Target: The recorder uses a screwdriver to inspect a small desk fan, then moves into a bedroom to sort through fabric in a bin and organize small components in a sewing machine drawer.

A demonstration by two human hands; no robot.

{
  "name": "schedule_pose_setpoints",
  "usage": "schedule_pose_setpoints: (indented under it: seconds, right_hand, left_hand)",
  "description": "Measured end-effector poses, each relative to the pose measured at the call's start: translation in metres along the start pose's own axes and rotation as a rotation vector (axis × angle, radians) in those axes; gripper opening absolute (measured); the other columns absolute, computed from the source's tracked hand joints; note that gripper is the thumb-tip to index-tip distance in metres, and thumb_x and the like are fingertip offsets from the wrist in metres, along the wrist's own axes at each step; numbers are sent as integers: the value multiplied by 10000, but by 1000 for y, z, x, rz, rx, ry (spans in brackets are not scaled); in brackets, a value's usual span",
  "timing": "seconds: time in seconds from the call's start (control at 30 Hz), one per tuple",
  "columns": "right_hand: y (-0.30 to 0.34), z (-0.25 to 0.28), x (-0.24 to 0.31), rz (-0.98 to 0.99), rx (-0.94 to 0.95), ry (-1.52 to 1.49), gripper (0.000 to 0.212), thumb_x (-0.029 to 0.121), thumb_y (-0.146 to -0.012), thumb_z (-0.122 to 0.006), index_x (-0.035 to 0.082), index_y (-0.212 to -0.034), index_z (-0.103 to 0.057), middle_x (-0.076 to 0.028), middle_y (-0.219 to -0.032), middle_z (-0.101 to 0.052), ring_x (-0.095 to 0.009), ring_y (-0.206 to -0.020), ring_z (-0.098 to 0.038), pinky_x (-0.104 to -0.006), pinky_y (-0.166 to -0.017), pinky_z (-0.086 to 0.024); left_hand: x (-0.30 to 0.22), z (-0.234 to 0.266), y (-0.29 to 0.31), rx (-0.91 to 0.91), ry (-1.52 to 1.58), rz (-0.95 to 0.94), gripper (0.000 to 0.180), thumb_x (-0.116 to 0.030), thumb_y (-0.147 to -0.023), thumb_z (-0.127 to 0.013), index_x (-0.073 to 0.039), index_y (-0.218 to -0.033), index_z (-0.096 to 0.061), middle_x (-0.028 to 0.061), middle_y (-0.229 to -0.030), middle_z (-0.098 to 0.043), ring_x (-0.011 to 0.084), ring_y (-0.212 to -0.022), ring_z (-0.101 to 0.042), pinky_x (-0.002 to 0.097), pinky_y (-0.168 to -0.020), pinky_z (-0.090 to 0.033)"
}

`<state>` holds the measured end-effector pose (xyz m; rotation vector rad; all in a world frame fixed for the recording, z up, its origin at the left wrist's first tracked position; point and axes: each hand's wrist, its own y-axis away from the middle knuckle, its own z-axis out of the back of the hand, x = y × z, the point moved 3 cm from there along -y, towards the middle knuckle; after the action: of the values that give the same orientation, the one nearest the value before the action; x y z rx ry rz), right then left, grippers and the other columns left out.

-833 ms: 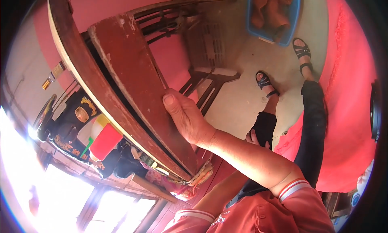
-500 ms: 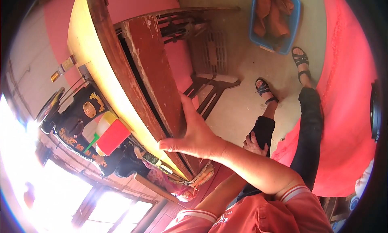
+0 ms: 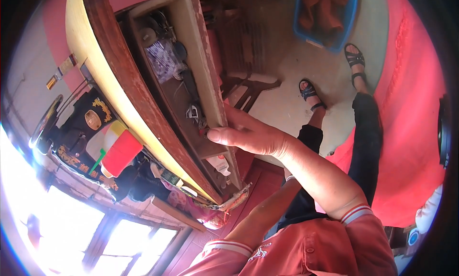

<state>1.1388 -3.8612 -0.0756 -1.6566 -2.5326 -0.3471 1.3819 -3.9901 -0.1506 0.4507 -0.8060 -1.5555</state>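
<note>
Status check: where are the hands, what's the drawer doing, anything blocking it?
Right hand gripping the wooden drawer's front edge; drawer open, small sewing bits inside. Left hand hidden beyond the forearm. Nothing visible blocking the drawer.

- Drawer [image 3: 205, 60]: worn wood, paint chipped and rough along its edge (matt throughout).
- Table edge [image 3: 129, 84]: dark scuffed wood.
- Sewing machine [image 3: 81, 127]: glossy black metal.
- Basket [image 3: 306, 34]: smooth blue plastic.
</note>
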Motion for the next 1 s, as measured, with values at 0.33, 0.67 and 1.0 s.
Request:
schedule_pose_setpoints:
  seconds: [0.33, 0.67, 1.0]
  right_hand:
    - [69, -38, 13, 697, -363, 998, 276, 77, -711, -674, 56, -962, -560, -48, -946, -582, -143, -608, -589, -283, -503, -480]
    - [86, -79, -57, 66, -90, 1710, 441, 134, -737, -572, 23, -1162, -528, -200, -1423, -274, -191, -692, -601, -279, -592, -524]
    - [88, -81, -70, 206, -150, 1648, 467, 130, -753, -573, 41, -1208, -514, -119, -1354, -399, -201, -828, -607, -290, -699, -522]
  left_hand:
    - [1, 5, -9, 157, -13, 66, 824, -381, -672, -691, -59, -1322, -300, 192, -1258, -399, 368, -1101, -464, 454, -886, -450]
    - [-6, 22, -18, 302, 53, 74, 814, -397, -709, -657, -38, -1332, -276, 182, -1279, -380, 345, -1138, -447, 426, -932, -433]
    - [-2, 18, -15, 279, 85, 65, 804, -392, -713, -651, -34, -1331, -283, 199, -1271, -388, 354, -1130, -449, 434, -928, -429]
